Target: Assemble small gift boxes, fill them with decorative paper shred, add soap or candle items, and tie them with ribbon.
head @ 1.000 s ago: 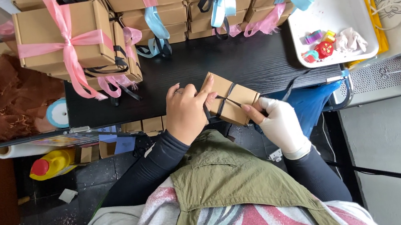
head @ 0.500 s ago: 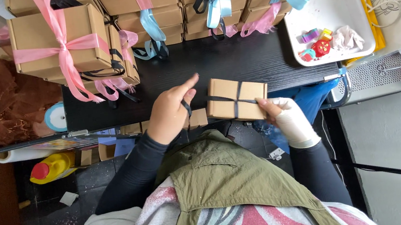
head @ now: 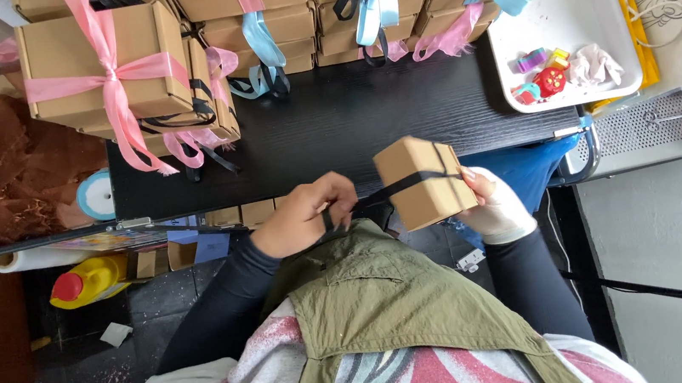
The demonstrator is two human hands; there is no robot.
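A small brown cardboard box [head: 421, 182] is held just off the near edge of the black table [head: 350, 122], tilted. A black ribbon [head: 408, 182] runs across its top. My right hand [head: 492, 204] grips the box from its right side. My left hand [head: 310, 216] is to the left of the box, fingers closed on the black ribbon, which stretches taut from the hand to the box.
Stacks of brown boxes tied with pink [head: 108, 60], blue [head: 376, 12] and black ribbons fill the far side of the table. A white tray [head: 586, 9] with small coloured items lies at the right. A light blue ribbon roll [head: 96, 196] and a yellow bottle [head: 90, 282] are at the left.
The box was turned and tilted toward me. My left hand left the box's side and moved left, drawing the black ribbon out taut.
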